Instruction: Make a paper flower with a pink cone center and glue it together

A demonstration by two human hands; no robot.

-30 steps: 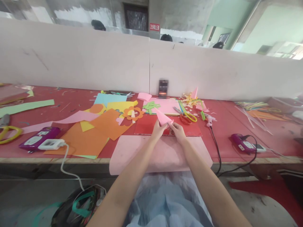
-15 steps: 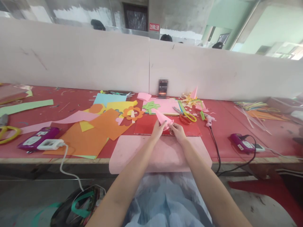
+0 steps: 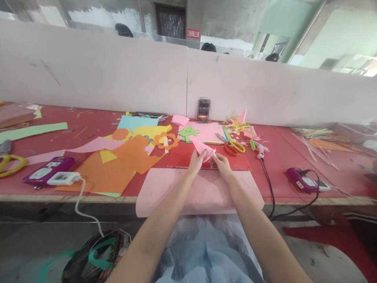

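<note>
A pink paper cone (image 3: 203, 148) is held between my two hands, its point toward the upper left. My left hand (image 3: 196, 161) is closed on its left side, thumb on top. The fingers of my right hand (image 3: 221, 163) pinch the rim at its right end. Beneath them lies a red folder-like sheet (image 3: 179, 155). Yellow-handled scissors (image 3: 232, 146) rest just beyond my right hand, and a pink glue gun (image 3: 260, 150) lies farther right. Green paper cut-outs (image 3: 188, 133) are on a pink sheet behind the cone.
Orange paper (image 3: 100, 175) and an orange flower cut-out (image 3: 165, 140) spread to the left. A purple power unit (image 3: 48, 171) with a white plug sits near the left front edge, another purple unit (image 3: 302, 180) at right. A second pink cone (image 3: 242, 116) stands among yellow shreds. A white partition (image 3: 88, 70) runs behind.
The pink cone has turned slightly in my hands and its rim looks more open. The view has shifted a little; the other things lie as before.
</note>
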